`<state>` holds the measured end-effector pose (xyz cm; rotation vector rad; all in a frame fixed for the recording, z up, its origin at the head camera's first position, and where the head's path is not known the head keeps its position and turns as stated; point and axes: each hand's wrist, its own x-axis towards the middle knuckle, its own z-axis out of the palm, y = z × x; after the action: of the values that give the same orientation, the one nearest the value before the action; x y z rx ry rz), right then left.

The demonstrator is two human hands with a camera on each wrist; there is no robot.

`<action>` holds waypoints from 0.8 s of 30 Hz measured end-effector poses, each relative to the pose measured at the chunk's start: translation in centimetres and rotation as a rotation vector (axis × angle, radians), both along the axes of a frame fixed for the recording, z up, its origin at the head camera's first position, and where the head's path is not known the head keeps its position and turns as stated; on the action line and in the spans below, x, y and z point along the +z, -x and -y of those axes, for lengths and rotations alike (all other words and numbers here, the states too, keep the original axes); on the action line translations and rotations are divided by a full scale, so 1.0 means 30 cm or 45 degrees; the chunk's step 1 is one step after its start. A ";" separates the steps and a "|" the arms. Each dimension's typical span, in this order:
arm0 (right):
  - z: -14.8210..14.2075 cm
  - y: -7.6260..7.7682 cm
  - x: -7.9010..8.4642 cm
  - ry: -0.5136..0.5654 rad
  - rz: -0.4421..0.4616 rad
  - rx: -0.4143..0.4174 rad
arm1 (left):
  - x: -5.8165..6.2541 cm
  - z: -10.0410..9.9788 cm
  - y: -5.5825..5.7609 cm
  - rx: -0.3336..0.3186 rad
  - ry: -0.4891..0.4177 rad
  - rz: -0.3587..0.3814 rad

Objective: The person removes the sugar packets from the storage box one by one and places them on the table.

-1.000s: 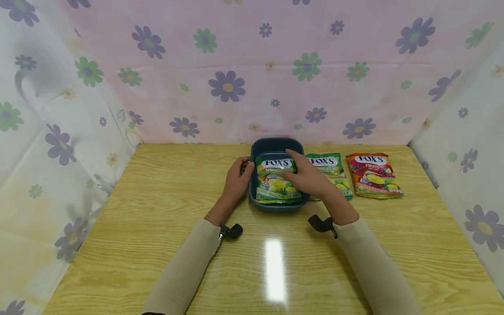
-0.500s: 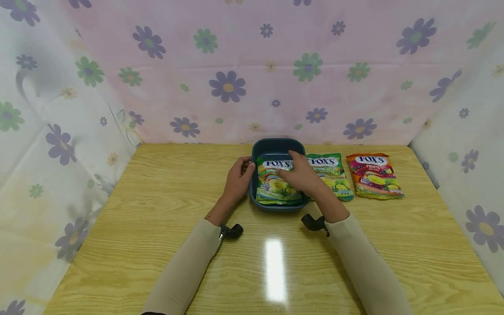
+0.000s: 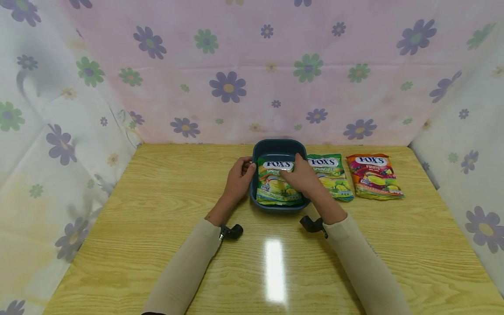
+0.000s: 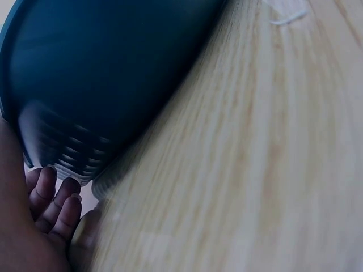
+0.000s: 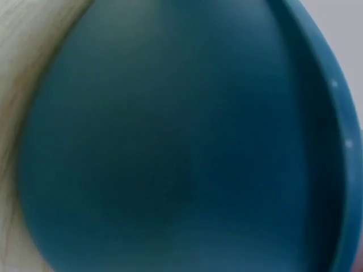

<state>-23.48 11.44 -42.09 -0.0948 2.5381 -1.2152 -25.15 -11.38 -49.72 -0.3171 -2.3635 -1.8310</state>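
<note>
A dark blue plastic basket (image 3: 278,210) stands near the back of the table. In it lies a green Fox's candy bag (image 3: 273,186), face up. My left hand (image 3: 236,177) holds the basket's left rim with the thumb at the top edge; the left wrist view shows its fingers (image 4: 55,207) curled beside the slotted wall (image 4: 76,150). Reaching in from the right, my right hand (image 3: 308,178) grips the bag's right side, thumb across its face and fingers dipping down, mostly hidden. Only the basket's outer wall (image 5: 170,141) fills the right wrist view.
Just right of the basket lies a second green candy bag (image 3: 330,168), partly behind my right hand. Further right is a red and orange Fox's Fruits bag (image 3: 374,177). A flowered cloth (image 3: 275,87) closes off the back and sides of the wooden table (image 3: 177,183).
My right hand has moved left and deeper into the basket, its fingers now dipping at the bag's right side. My left hand keeps its place at the rim.
</note>
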 end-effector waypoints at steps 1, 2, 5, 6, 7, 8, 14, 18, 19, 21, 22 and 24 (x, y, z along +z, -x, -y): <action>0.001 0.000 -0.002 -0.004 -0.010 0.002 | 0.000 0.000 0.000 -0.002 0.001 0.000; 0.003 0.000 -0.004 -0.008 -0.021 0.003 | 0.000 0.001 0.000 -0.003 0.004 0.006; 0.008 0.000 -0.007 -0.021 -0.052 0.001 | -0.015 0.004 0.009 -0.004 0.015 0.006; 0.010 0.000 -0.007 -0.019 -0.057 -0.003 | -0.016 0.004 0.009 -0.003 0.020 0.009; 0.012 0.000 -0.007 -0.018 -0.062 -0.007 | -0.017 0.004 0.010 -0.001 0.025 0.013; 0.013 0.000 -0.007 -0.016 -0.067 -0.009 | -0.018 0.004 0.010 -0.001 0.030 0.015; 0.019 0.002 -0.020 0.003 -0.100 -0.009 | -0.019 0.002 0.010 -0.002 0.039 0.006; 0.019 0.002 -0.025 0.051 -0.091 -0.048 | -0.020 0.003 0.010 -0.001 0.035 0.007; 0.019 0.002 -0.024 0.069 -0.086 -0.064 | -0.020 0.002 0.011 -0.001 0.035 0.009; 0.019 0.002 -0.022 0.108 -0.057 -0.101 | -0.021 0.002 0.012 -0.001 0.037 0.011; 0.019 0.002 -0.021 0.125 -0.040 -0.117 | -0.021 0.002 0.013 0.001 0.038 0.010; 0.019 0.003 -0.019 0.157 -0.006 -0.139 | -0.019 0.002 0.012 0.001 0.039 0.007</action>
<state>-23.56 10.87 -42.66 0.0127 2.4994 -1.4147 -25.50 -11.45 -50.28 -0.3153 -2.3970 -1.7987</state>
